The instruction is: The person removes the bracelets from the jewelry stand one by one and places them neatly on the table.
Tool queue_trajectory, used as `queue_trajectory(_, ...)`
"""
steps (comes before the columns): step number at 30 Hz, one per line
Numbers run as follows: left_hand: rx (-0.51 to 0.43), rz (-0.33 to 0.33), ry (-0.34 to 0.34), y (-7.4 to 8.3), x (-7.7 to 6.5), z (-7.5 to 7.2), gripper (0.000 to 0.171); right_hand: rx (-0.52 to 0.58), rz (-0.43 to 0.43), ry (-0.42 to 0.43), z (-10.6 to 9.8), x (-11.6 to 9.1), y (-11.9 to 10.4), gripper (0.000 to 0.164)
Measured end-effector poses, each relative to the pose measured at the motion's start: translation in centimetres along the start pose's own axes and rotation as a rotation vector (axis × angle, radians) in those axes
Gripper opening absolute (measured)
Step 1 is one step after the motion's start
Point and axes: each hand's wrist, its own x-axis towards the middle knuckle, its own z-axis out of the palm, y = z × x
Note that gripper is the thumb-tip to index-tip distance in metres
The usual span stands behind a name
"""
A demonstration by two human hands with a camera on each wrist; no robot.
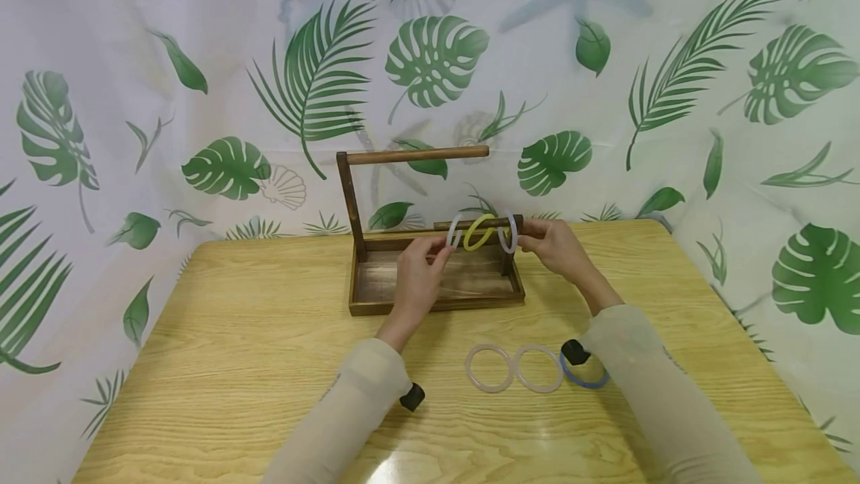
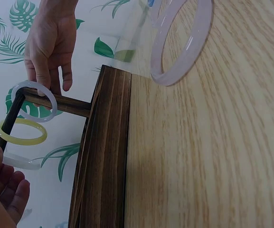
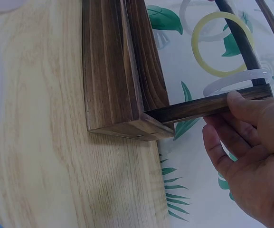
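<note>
A dark wooden stand (image 1: 437,305) has a tray base and two horizontal bars at different heights. On its lower bar hang a pale lavender bangle (image 2: 54,102), a yellow bangle (image 2: 23,141) and a whitish bangle (image 2: 23,163). My left hand (image 1: 418,275) pinches the whitish bangle close to the bar's free end. With thumb and fingers, my right hand (image 1: 556,245) grips the top of the short post (image 3: 193,108), beside the lavender bangle. The right wrist view shows that thumb lying against the wood.
Two pale pinkish bangles, one left (image 1: 490,347) and one right (image 1: 538,347), lie on the wooden table (image 1: 269,364) in front of the stand. A blue bangle (image 1: 586,385) lies beside them, partly behind the right wrist camera. Above the tray runs the higher bar (image 1: 416,154). Leaf-patterned cloth hangs behind.
</note>
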Motion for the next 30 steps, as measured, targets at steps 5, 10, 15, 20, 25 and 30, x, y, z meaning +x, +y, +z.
queue_trajectory(5, 0.017, -0.005, 0.008, 0.1, 0.1, 0.1, 0.017, -0.01, 0.001, -0.001, 0.1, 0.0, 0.1, 0.028)
queue_trajectory(10, 0.02, -0.016, 0.01, 0.0, 0.1, 0.0, 0.015, -0.018, -0.006, 0.001, 0.2, 0.0, 0.2, 0.028)
queue_trajectory(15, 0.02, -0.018, 0.018, -0.2, 0.1, -0.3, 0.016, -0.022, 0.003, 0.005, 0.2, -0.1, 0.2, 0.03)
queue_trajectory(20, 0.007, -0.031, 0.032, -0.6, 0.2, -0.7, 0.018, -0.014, 0.006, 0.011, 0.3, -0.1, 0.2, 0.031)
queue_trajectory(25, -0.004, -0.046, 0.067, -0.9, 0.4, -1.2, 0.016, -0.009, 0.012, 0.005, 0.2, -0.1, 0.0, 0.033)
queue_trajectory(30, 0.022, -0.04, 0.089, -1.2, 0.5, -2.0, 0.015, -0.014, 0.022, 0.004, 0.2, 0.1, 0.3, 0.037)
